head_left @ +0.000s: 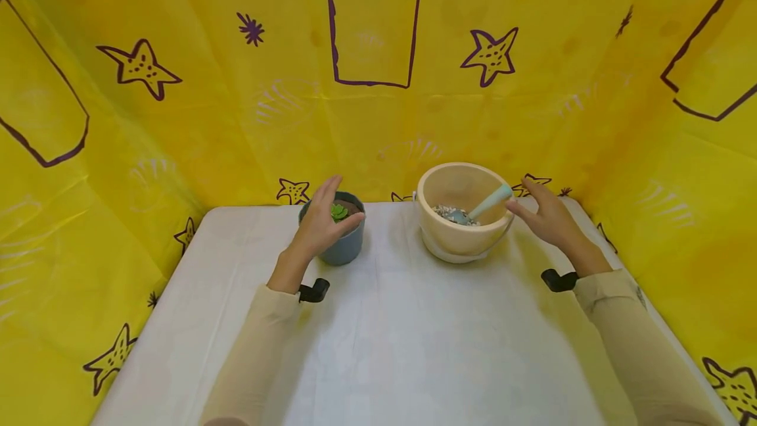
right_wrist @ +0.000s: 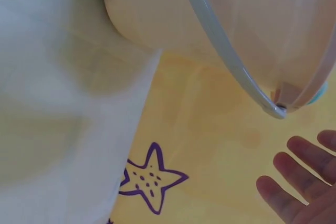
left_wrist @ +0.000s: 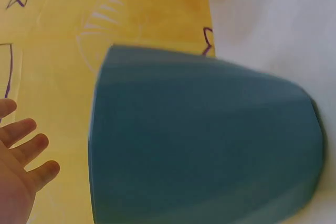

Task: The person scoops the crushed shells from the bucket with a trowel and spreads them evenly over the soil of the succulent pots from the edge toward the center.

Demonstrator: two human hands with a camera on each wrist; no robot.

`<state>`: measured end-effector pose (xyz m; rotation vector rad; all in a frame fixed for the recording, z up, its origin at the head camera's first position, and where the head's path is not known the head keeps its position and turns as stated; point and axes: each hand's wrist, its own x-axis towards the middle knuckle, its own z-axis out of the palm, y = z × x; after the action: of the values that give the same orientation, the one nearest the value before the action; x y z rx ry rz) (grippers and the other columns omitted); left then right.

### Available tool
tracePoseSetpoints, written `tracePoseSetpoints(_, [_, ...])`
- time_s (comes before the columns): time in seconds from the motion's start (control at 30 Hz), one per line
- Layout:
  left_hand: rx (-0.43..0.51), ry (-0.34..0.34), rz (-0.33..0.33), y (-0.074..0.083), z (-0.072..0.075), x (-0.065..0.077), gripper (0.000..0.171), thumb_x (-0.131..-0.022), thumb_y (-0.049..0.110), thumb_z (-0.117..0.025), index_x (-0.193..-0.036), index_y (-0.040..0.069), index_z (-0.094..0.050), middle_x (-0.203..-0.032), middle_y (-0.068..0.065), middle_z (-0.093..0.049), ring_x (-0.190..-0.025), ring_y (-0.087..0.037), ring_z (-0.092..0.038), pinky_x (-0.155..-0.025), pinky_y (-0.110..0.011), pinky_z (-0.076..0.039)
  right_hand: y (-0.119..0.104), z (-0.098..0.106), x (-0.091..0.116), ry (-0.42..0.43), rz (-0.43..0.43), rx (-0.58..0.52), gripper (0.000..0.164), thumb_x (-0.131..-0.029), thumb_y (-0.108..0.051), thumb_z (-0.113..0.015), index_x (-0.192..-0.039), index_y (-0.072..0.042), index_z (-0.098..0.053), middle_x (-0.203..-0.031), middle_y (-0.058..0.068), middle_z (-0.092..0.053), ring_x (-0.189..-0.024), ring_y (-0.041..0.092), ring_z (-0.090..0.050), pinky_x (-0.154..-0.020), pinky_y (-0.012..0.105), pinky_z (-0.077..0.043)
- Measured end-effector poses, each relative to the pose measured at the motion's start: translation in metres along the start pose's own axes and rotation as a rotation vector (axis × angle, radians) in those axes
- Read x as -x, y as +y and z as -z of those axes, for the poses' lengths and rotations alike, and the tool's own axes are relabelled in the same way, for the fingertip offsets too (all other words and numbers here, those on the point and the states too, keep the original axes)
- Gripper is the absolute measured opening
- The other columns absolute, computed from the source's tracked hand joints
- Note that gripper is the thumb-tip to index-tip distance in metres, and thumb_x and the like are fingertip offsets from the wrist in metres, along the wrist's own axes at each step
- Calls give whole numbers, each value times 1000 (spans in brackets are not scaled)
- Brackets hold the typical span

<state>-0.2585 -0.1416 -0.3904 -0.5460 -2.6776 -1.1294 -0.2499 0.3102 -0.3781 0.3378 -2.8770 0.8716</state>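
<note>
A blue-grey plant pot (head_left: 342, 247) with a small green succulent (head_left: 339, 212) in brown soil stands at the back of the table. Over its near left side is my left hand (head_left: 320, 223), fingers spread and straight, partly covering the pot in the head view. To the right stands a cream bucket (head_left: 458, 242) with a pale handle (right_wrist: 223, 45), holding speckled gravel and a light-blue scoop (head_left: 489, 202) that leans on the rim. My right hand (head_left: 550, 214) is beside the bucket's right rim, fingers extended, thumb close to the scoop's handle end. Neither hand grips anything.
A white cloth covers the table (head_left: 390, 334). Yellow fabric (head_left: 367, 123) with purple starfish drawings rises behind it and on both sides. Each wrist carries a black camera mount, the left mount (head_left: 315, 290) near the pot's front.
</note>
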Motion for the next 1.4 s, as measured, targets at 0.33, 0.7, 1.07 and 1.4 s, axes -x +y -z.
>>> tracePoseSetpoints(0.33, [-4, -59, -39, 18, -23, -17, 103, -81, 72, -58, -156, 14, -20, -162, -12, -21, -149, -32, -22, -115, -59, -29, -4, 2, -8, -19, -4, -15, 78, -99, -45, -51, -152, 5, -22, -152, 33, -29, -139, 54, -26, -107, 70, -26])
tracePoseSetpoints(0.7, [10, -124, -41, 34, -49, -30, 92, -86, 51, -68, -156, 12, -23, -161, -12, -23, -149, -32, -23, -116, -59, -27, -2, 5, -14, -2, 15, 0, 71, -100, -40, -52, -150, 5, -29, -143, 33, -43, -130, 51, -40, -103, 65, -36])
tracePoseSetpoints(1.07, [43, -178, -22, 40, -70, -51, 86, -89, 52, -64, -155, 14, -24, -160, -11, -26, -147, -31, -27, -115, -56, -30, -7, 10, -27, -13, 29, 31, 61, -99, -37, -55, -140, 8, -46, -138, 31, -51, -123, 49, -50, -99, 61, -43])
tracePoseSetpoints(1.4, [161, -231, 59, 34, -96, -61, 91, -87, 61, -61, -156, 16, -22, -161, -10, -26, -148, -30, -27, -115, -57, -30, -3, 4, -31, -10, 46, 40, 57, -98, -36, -57, -135, 8, -52, -140, 32, -45, -127, 52, -42, -100, 65, -39])
